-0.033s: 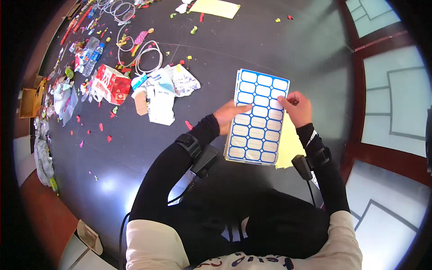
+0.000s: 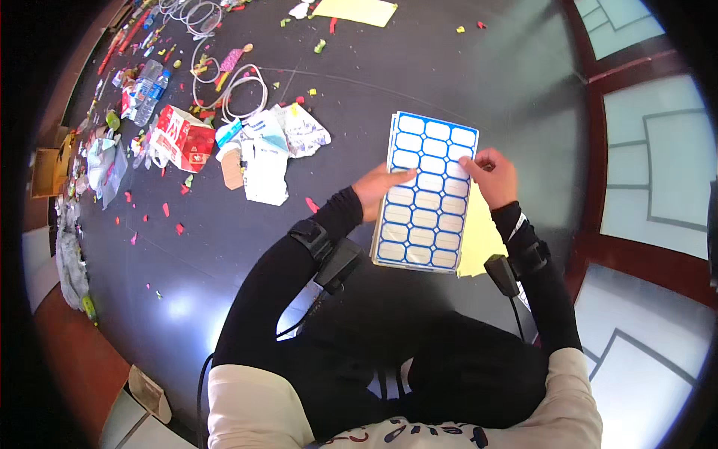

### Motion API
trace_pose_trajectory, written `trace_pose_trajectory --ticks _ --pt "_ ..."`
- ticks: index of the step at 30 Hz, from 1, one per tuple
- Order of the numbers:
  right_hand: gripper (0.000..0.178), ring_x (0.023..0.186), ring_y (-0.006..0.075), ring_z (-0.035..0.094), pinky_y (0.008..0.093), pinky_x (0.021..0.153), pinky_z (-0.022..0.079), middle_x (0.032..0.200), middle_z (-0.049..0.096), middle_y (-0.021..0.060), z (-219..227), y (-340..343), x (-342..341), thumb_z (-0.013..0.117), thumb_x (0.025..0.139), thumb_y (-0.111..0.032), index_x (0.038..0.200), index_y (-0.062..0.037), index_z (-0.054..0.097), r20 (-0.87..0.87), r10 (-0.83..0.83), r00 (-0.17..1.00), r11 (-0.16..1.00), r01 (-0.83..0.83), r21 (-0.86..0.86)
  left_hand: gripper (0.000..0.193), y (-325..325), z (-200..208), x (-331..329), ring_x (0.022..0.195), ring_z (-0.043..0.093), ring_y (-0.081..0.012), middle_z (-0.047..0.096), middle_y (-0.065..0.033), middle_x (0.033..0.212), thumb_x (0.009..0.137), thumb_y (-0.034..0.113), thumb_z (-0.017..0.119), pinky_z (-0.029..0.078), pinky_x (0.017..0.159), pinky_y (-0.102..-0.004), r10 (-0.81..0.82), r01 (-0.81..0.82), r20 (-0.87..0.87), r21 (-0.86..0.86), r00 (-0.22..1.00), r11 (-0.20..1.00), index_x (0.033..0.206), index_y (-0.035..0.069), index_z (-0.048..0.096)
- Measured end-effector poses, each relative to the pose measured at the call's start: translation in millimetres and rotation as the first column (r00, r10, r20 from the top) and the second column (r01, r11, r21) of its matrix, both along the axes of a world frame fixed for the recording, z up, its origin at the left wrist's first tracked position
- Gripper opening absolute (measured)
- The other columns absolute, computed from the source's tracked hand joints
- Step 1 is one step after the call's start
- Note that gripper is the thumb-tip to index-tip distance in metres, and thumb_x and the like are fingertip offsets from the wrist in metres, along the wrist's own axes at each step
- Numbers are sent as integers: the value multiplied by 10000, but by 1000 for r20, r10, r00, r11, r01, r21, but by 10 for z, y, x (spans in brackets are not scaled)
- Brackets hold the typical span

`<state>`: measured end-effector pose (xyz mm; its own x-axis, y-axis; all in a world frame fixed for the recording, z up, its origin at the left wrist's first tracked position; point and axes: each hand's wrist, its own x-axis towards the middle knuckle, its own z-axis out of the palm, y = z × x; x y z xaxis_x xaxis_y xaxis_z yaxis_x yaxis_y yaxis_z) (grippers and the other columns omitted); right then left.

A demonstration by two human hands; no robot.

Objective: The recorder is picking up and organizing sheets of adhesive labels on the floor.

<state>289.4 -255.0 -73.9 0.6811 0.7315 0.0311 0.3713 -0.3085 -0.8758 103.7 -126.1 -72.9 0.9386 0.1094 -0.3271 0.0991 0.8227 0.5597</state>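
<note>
A sheet of white stickers with blue borders (image 2: 426,194) is held up over my lap, above the dark floor. My left hand (image 2: 378,191) grips its left edge, thumb lying on the front of the sheet. My right hand (image 2: 490,176) pinches at a sticker near the sheet's upper right edge. A pale yellow paper (image 2: 479,239) lies under the sheet and shows past its right side. Both forearms are in black sleeves with a small black device strapped to each wrist.
To the left lies a litter pile: a red and white carton (image 2: 183,138), crumpled white papers (image 2: 269,153), looped white cables (image 2: 224,82), a plastic bottle (image 2: 146,86) and small coloured scraps. Another yellow sheet (image 2: 366,11) lies far ahead. Wood-framed pale panels (image 2: 651,150) run along the right.
</note>
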Motion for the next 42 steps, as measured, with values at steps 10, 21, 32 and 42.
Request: trace_pose_trajectory --ticks 10,21,32,42 --pt "365 793 145 551 248 636 465 910 554 73 -64 -19 -194 505 844 -269 1092 -4 464 -644 43 764 999 -44 15 473 18 -93 -17 1025 512 -287 473 -182 1143 814 81 499 466 827 -403 -49 49 -47 0 998 999 1226 0 283" --pt "405 813 139 542 258 743 429 910 569 88 -180 -22 -298 397 887 -341 1072 12 471 -531 104 841 995 -84 62 417 -19 -37 -37 1022 513 -282 476 -177 1143 803 21 506 450 848 -400 -28 29 -31 48 999 998 1185 -2 340" --pt "335 737 99 517 234 684 431 822 561 60 -248 -35 -307 400 893 -305 961 8 498 -534 86 841 994 -38 100 520 -20 -130 -32 1089 459 -283 430 -171 1208 855 335 422 387 902 -423 32 -31 20 -20 999 999 1241 8 303" --pt "304 738 96 509 234 687 430 822 540 49 -143 7 -364 387 900 -298 938 -7 468 -586 155 795 980 -51 191 660 -14 -49 23 1128 422 -270 403 -132 1254 849 564 205 333 943 -411 69 -82 -88 -148 994 986 1278 69 292"
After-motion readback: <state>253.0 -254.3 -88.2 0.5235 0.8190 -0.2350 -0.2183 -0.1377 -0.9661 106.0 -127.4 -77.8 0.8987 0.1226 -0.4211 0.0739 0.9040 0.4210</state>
